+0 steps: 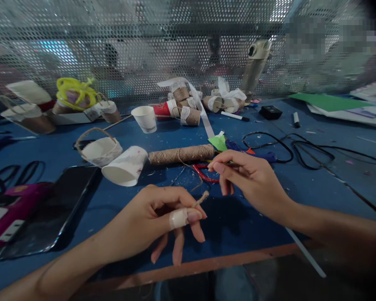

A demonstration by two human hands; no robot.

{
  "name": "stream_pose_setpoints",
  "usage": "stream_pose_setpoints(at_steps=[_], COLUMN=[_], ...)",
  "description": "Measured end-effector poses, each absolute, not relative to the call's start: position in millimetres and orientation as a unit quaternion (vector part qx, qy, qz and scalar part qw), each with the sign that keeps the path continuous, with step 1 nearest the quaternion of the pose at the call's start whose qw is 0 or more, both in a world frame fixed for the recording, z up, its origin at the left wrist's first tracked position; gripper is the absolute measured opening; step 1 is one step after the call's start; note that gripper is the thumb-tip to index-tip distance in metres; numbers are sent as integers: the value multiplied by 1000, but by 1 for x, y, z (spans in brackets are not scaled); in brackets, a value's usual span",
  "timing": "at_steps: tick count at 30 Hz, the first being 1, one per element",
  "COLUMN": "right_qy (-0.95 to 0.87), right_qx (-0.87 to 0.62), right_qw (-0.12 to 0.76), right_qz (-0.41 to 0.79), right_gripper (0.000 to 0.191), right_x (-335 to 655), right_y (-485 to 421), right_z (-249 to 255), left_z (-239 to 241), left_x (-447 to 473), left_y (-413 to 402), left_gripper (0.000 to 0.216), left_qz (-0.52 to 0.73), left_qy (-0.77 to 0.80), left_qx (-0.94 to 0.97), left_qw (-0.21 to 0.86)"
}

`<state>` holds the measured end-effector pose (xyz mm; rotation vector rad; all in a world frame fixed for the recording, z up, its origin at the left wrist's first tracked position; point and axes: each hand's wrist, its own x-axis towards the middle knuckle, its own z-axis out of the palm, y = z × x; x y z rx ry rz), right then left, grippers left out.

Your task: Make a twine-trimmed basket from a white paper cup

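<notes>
My left hand (163, 213) pinches a short piece of twine (203, 198) between thumb and fingers, its frayed end pointing up and right. A pale strip of tape wraps the thumb. To the right, my right hand (247, 177) is raised with thumb and index finger pressed together; whatever may be between them is too small to make out. Just beyond the hands lies a roll of twine (180, 155), a loose strand trailing from it. Red scissor-like handles (203, 173) rest partly behind my right fingers. Left of the roll, a paper cup (127, 165) lies tipped beside a small handled basket (102, 150).
A phone (54, 213) and a magenta glue gun (19, 205) lie at the left. Cup baskets (28, 117) and yellow cord (75, 92) stand farther back. Black cable (307, 154) loops at the right. A bottle (255, 69) stands by the perforated metal screen (175, 50).
</notes>
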<state>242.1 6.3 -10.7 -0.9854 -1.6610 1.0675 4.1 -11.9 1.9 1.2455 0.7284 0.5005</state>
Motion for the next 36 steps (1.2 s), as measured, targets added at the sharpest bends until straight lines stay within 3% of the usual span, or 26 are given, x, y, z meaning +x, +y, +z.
stream_pose_setpoints(at_steps=[6,10,16,23,36], right_qy=[-819,-843,-760,-714,-748], right_qx=[-283,-272,-257,-244,-219], right_qw=[415,391,452,440,476], right_qz=[278,250,391,487,407], right_gripper=[24,28,3,13,8], right_x=[246,245,243,243,241], right_y=[-3,-3,3,2,4], right_z=[-10,-9,-13,-10,-15], left_z=[2,1,-1,1,2], left_x=[5,4,2,8,8], left_y=[-12,-10,-9,-11,-11], left_gripper=[14,12,11,17,18], left_qz=[230,222,209,188,160], left_qy=[335,336,337,345,354], left_qx=[567,571,572,571,572], left_qw=[716,715,718,721,722])
